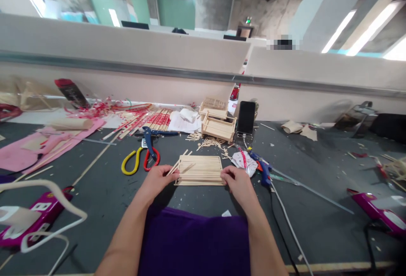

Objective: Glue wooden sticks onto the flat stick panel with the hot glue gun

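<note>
Wooden panel [201, 174] lies between left hand [161, 179] and right hand [238, 179].

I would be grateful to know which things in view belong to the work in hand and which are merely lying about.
Belonging to the work:
stick panel, between the left hand and right hand
loose sticks, in the left fingers
glue gun, probably

Apparently just lying about:
phone, upright
pink sheet
dark bottle with a red cap
</note>
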Available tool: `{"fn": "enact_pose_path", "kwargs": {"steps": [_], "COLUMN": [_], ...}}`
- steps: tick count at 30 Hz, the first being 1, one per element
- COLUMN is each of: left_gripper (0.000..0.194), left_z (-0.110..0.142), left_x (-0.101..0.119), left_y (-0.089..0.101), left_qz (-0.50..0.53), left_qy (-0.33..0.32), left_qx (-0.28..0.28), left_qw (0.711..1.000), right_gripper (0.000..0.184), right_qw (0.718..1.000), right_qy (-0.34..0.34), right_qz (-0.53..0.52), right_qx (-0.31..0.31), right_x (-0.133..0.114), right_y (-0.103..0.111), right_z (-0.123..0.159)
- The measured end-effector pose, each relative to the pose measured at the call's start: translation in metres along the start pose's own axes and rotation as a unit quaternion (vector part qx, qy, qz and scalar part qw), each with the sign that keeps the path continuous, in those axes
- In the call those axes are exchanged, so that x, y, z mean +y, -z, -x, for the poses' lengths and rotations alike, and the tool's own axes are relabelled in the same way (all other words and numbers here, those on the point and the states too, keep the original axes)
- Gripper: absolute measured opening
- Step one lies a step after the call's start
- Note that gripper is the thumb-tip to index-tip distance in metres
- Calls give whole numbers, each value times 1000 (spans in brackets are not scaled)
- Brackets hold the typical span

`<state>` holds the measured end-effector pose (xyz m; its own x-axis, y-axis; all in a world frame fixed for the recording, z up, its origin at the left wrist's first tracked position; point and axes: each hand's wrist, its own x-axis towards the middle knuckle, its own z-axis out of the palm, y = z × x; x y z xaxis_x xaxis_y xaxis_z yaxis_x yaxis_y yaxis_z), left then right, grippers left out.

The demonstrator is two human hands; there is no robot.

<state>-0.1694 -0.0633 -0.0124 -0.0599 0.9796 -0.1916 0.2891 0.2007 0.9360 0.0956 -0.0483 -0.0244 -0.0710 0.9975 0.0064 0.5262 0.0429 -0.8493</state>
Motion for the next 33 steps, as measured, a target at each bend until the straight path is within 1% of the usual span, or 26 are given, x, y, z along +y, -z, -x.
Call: {"fn": "enact_pose_path", "kwargs": {"steps": [2, 5, 8, 12, 15, 19, 22, 25, 30, 33], "left_gripper": [26, 24, 26, 25, 23, 20, 20, 20, 20, 20], "left_z": [-2, -4, -5, -6, -6, -5, -3, -1, -1, -2], "left_x": [-2, -7, -11, -16, -17, -12, -8, -7, -9, -11], "left_y": [0, 0, 0, 1, 1, 0, 0, 1, 3, 3], "left_qz": [-42, -108, -148, -183, -196, -187, -178, -185, -207, -246], "left_qy": [-29, -53, -62, -65, -74, -75, -77, -88, -111, -120], "left_qx": [-16, -29, -48, -61, -57, -45, -42, -52, -62, -75], "left_qw": [999, 992, 986, 979, 976, 978, 980, 977, 970, 959], "right_gripper": [15, 16, 17, 17, 18, 17, 16, 15, 12, 11], "right_qw": [999, 992, 984, 976, 968, 953, 945, 941, 944, 945], "right_qy": [17, 39, 33, 26, 36, 43, 53, 64, 66, 60], "right_qz": [46, 115, 171, 213, 244, 295, 319, 329, 321, 318], "right_qx": [-6, -18, -28, -39, -42, -46, -47, -40, -42, -45], "right_x": [-2, -6, -9, -11, -11, -9, -8, -7, -5, -4], "right_y": [1, 1, 2, 2, 2, 0, -1, -2, -1, -1], "right_z": [3, 5, 6, 8, 10, 11, 12, 12, 11, 11]}}
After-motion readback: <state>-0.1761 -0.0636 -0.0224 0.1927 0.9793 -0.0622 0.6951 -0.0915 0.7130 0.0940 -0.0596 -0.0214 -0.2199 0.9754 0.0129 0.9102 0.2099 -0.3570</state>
